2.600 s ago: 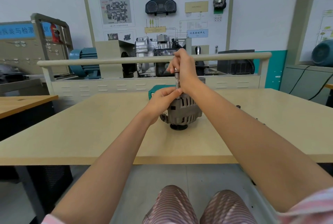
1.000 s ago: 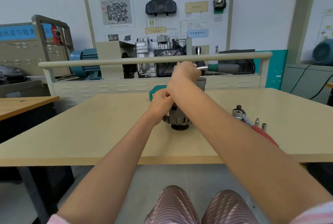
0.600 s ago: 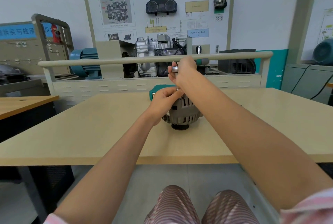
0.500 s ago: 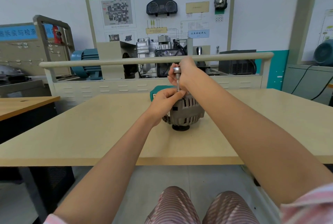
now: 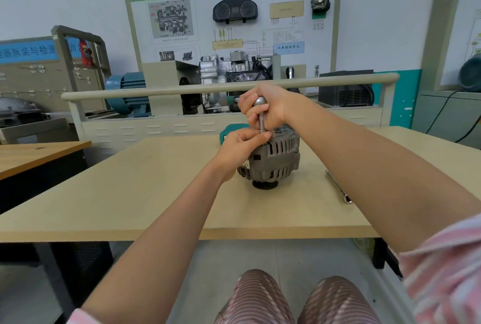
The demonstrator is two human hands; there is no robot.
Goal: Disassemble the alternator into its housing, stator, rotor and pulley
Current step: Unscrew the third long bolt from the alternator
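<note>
Turning: right hand (image 5: pixel 268 105) stands curled round the slim chrome socket driver with the round knob top (image 5: pixel 261 115), upright again after swinging flat a second ago
Steadying: left hand (image 5: pixel 240 148) pinches the driver's foot against the casing
Alternator: grey ribbed cast-metal alternator (image 5: pixel 273 159) sits pulley-down mid beige worktop (image 5: pixel 130 193), not yet split
Meaning: likely another stroke on a casing bolt, early stage
Aside: a chrome tool (image 5: pixel 338 188) lies right

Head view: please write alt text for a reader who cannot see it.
A right hand grips a ratchet upright on an alternator while the left hand pinches its lower end. The alternator stands pulley-down on a table.
</note>
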